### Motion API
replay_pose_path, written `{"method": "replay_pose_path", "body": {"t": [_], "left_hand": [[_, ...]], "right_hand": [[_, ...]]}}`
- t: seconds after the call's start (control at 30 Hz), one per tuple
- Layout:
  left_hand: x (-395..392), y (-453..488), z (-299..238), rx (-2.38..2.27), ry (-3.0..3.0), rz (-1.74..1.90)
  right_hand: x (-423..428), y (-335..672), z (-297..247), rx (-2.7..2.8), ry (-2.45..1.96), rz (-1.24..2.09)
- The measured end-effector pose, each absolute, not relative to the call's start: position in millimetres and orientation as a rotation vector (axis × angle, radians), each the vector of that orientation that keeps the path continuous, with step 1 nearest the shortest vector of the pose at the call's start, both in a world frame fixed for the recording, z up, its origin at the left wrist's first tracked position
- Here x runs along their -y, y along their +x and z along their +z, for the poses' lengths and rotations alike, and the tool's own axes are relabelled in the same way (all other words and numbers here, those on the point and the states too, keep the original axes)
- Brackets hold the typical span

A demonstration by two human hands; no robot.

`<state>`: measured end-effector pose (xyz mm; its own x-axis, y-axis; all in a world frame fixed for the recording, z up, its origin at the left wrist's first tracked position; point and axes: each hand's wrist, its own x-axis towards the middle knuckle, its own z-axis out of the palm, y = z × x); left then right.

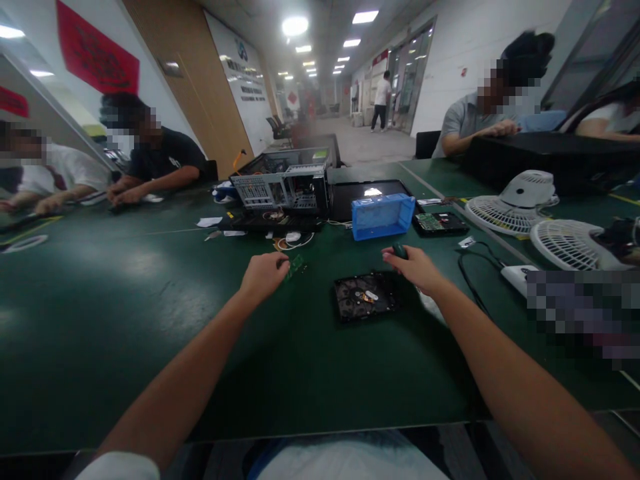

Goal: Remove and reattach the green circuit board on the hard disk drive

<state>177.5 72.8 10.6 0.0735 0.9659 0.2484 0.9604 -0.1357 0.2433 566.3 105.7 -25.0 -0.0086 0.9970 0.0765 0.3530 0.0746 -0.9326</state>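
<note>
My left hand (pixel 265 275) pinches the edge of a small green circuit board (pixel 296 267) just above the table. Tiny bits, perhaps screws, lie beside the board. Closed round the dark green handle of a screwdriver (pixel 399 251) is my right hand (pixel 414 267); the tool's shaft cannot be made out. Between and a little nearer than the hands, a black hard drive (pixel 367 297) lies flat with its underside up and a small light-coloured piece on its middle. A whitish item (pixel 431 305) is partly hidden under my right wrist.
Beyond the hands stand an opened computer case (pixel 280 190), a blue plastic bin (pixel 383 217) and another drive with a green board (pixel 440 224). White fan parts (pixel 510 203), a power strip (pixel 517 277) and its black cable lie right. Several people sit around the green table (pixel 125 320).
</note>
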Motion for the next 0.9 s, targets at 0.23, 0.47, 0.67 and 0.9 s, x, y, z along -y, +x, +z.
{"method": "replay_pose_path", "body": {"t": [0.23,0.47,0.67,0.9], "left_hand": [[-67,224,10,-1.791,2.069,1.175],[-46,315,-35,-1.211,1.542,1.373],[-35,318,-38,-1.181,1.614,1.369],[-21,297,-26,-1.129,2.361,1.042]], "right_hand": [[-95,561,-5,1.233,-1.225,1.115],[-73,550,12,1.365,-1.083,1.436],[-71,543,7,1.381,-1.068,1.502],[-82,556,0,1.200,-1.008,1.482]]}}
